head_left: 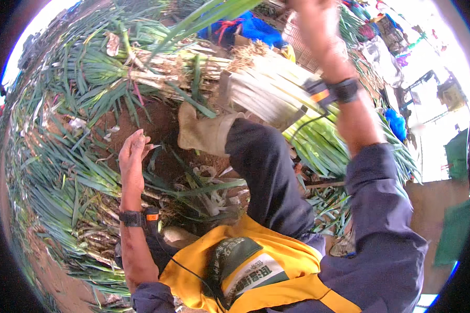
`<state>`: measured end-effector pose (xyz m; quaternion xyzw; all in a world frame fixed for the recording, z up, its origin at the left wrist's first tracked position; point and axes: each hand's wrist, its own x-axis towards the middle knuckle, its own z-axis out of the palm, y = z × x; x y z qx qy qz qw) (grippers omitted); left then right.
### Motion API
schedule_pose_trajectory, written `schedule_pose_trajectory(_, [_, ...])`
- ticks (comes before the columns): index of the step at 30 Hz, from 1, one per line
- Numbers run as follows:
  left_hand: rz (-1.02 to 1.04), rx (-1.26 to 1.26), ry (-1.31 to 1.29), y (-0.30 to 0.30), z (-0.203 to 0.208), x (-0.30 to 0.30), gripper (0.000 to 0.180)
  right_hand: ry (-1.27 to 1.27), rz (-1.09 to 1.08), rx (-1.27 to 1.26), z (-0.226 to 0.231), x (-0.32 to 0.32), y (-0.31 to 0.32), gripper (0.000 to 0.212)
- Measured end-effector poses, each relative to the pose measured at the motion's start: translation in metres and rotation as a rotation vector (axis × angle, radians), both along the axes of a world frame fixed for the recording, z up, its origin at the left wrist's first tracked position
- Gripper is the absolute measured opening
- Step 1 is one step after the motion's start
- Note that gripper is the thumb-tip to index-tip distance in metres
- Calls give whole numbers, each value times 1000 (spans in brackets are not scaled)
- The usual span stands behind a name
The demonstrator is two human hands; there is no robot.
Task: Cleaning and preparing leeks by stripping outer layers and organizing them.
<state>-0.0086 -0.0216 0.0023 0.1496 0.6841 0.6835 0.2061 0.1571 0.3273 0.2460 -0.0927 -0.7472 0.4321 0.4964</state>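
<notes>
My right hand (316, 21) reaches up to the top edge of the picture, smeared by motion, with its fingertips cut off. Left of it, long green leaves (214, 21) slant across the top; whether the hand holds them is hidden. Below my right forearm lies a neat stack of long green onions (271, 86), white stems bare, between short upright posts. My left hand (133, 148) is raised over the soil at the left, fingers pinched together. A small, pale, pointed bit shows at its fingertips, too small to name.
Untrimmed green onions (99, 68) lie in heaps along the left and far left. My boot (201, 128) stands on soil beside the stack. Leaf scraps (209, 198) litter the ground by my legs. Blue cloth (245, 26) and a pale crate (300, 41) are beyond the stack.
</notes>
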Motion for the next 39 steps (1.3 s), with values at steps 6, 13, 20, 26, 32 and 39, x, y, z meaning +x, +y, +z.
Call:
schedule_pose_trajectory(6, [-41,73,-84,70,-29,6,27,-616,-724,843,75,150,94,30])
schedule_pose_trajectory(13, [-194,67,-229,183,-29,37,29,-1347,-114,1158,-99,224,144,17])
schedule_pose_trajectory(20, [-416,125,-415,293,-48,75,31,-1399,16,668,-149,215,124,41])
schedule_pose_trajectory(26, [-306,151,-43,337,-68,74,22,-1217,27,621,-157,223,135,29])
schedule_pose_trajectory(32, [-115,-2,635,368,-52,85,24,-1080,8,525,-183,233,143,20])
schedule_pose_trajectory(39, [-110,12,817,375,-59,82,25,-1049,-39,566,-192,227,138,20])
